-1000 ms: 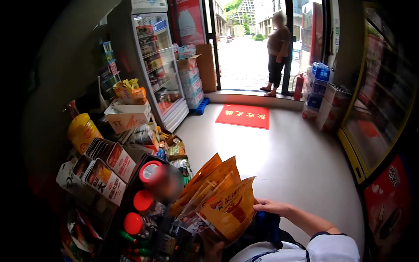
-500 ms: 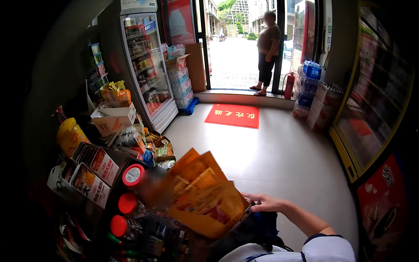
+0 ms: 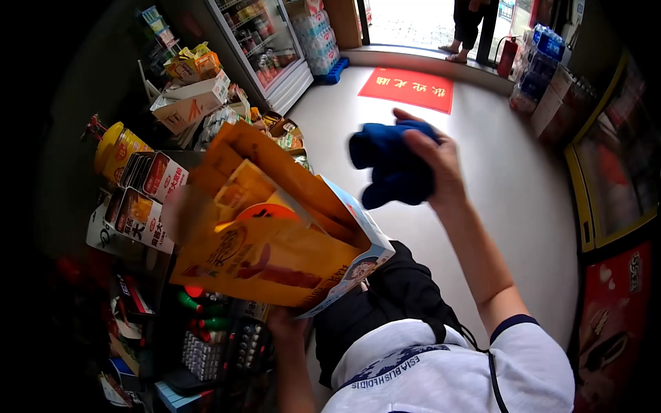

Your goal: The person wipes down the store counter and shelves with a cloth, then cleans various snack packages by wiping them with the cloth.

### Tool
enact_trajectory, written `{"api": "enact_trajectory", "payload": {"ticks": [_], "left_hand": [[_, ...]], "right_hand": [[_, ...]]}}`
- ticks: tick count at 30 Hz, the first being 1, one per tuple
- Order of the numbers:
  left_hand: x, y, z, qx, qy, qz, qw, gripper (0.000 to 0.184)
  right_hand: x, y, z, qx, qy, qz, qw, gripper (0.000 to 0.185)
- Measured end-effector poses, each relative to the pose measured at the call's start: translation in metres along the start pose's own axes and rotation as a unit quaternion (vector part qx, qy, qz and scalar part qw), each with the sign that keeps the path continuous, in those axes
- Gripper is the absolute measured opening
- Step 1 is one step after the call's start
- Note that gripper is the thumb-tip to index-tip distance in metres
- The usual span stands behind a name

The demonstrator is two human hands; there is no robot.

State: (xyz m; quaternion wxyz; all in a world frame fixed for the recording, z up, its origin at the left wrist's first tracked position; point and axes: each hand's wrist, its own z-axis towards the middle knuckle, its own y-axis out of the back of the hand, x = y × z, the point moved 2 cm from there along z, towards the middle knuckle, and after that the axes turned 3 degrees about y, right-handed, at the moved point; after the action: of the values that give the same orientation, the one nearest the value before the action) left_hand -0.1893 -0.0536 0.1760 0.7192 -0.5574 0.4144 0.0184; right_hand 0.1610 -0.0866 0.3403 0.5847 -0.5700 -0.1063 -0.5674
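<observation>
My right hand (image 3: 441,162) is raised over the floor, closed around a bundled dark blue cloth (image 3: 396,165) that may be a glove. At the lower middle, my left hand (image 3: 286,323) is under a light blue and white cardboard box (image 3: 365,255) and supports it; its fingers are mostly hidden. Large orange snack packets (image 3: 275,265) stick out of this box, which is tilted in front of my body. The cloth and the box are apart.
A counter at left carries boxed goods (image 3: 141,213), a yellow tub (image 3: 120,148) and a keyboard (image 3: 203,354). A glass-door fridge (image 3: 261,51), red doormat (image 3: 406,89), fire extinguisher (image 3: 506,56) and bottle packs (image 3: 540,62) stand near the doorway, where a person (image 3: 470,24) stands.
My right hand has left the side of the snack box and risen forward with the blue cloth. The box has shifted left and closer, and my view has tipped downward.
</observation>
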Motion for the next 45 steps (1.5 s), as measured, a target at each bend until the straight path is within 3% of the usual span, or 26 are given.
{"api": "enact_trajectory", "payload": {"ticks": [1,2,3,4,6,8,10,11,12,15,17,21,24,31,36,42,45], "left_hand": [[-0.004,-0.003,0.001,0.017,0.002,0.004,1.0,0.07],[-0.007,-0.005,0.001,0.034,0.005,0.007,0.999,0.07],[-0.007,0.006,0.004,0.112,0.003,-0.008,0.994,0.066],[-0.008,0.007,0.002,0.084,-0.001,-0.014,0.996,0.065],[-0.01,0.007,-0.001,0.03,-0.014,-0.027,0.999,0.062],[-0.013,0.004,-0.004,0.008,-0.03,-0.015,0.999,0.067],[-0.012,0.002,-0.006,-0.001,-0.015,-0.05,0.999,0.068],[-0.012,0.004,-0.004,-0.016,-0.025,-0.06,0.998,0.056],[-0.012,0.007,-0.004,-0.035,-0.023,-0.042,0.998,0.057],[-0.015,0.006,-0.003,-0.098,-0.01,0.007,0.995,0.061],[-0.014,-0.006,0.001,-0.103,-0.011,0.004,0.995,0.062],[-0.019,-0.017,0.008,-0.095,-0.012,-0.015,0.995,0.062],[-0.022,-0.025,0.011,-0.13,-0.034,-0.036,0.99,0.06],[-0.027,-0.034,0.022,-0.131,-0.04,-0.072,0.988,0.066],[-0.014,-0.06,0.047,-0.131,-0.064,-0.012,0.989,0.065],[-0.001,-0.089,0.072,-0.099,-0.078,-0.002,0.992,0.065],[-0.004,-0.094,0.081,-0.095,-0.097,0.007,0.991,0.064]], "right_hand": [[-0.016,-0.01,0.002,0.031,-0.013,-0.028,0.999,0.055],[-0.039,-0.017,0.005,0.078,0.024,-0.084,0.993,0.044],[-0.06,-0.025,0.007,0.152,0.09,-0.135,0.975,0.04],[-0.074,-0.032,0.002,0.184,0.018,-0.119,0.975,0.035],[-0.084,-0.029,0.0,0.246,0.026,-0.124,0.961,0.039],[-0.09,-0.027,-0.014,0.252,0.058,-0.19,0.947,0.045],[-0.095,-0.021,-0.026,0.266,0.006,-0.135,0.955,0.057],[-0.092,-0.018,-0.029,0.271,-0.008,-0.133,0.953,0.059],[-0.091,-0.014,-0.029,0.277,-0.019,-0.132,0.952,0.061],[-0.088,0.003,-0.032,0.286,-0.013,-0.169,0.943,0.059],[-0.085,0.012,-0.034,0.293,0.022,-0.195,0.936,0.051],[-0.078,0.033,-0.042,0.335,-0.001,-0.172,0.926,0.042],[-0.074,0.035,-0.052,0.354,0.028,-0.173,0.919,0.043],[-0.101,0.006,-0.064,0.146,0.064,-0.183,0.97,0.052],[-0.112,-0.024,-0.066,-0.026,0.146,-0.264,0.953,0.059],[-0.113,-0.052,-0.072,-0.021,0.226,-0.352,0.908,0.07],[-0.122,-0.06,-0.087,0.099,0.316,-0.361,0.872,0.064]]}}
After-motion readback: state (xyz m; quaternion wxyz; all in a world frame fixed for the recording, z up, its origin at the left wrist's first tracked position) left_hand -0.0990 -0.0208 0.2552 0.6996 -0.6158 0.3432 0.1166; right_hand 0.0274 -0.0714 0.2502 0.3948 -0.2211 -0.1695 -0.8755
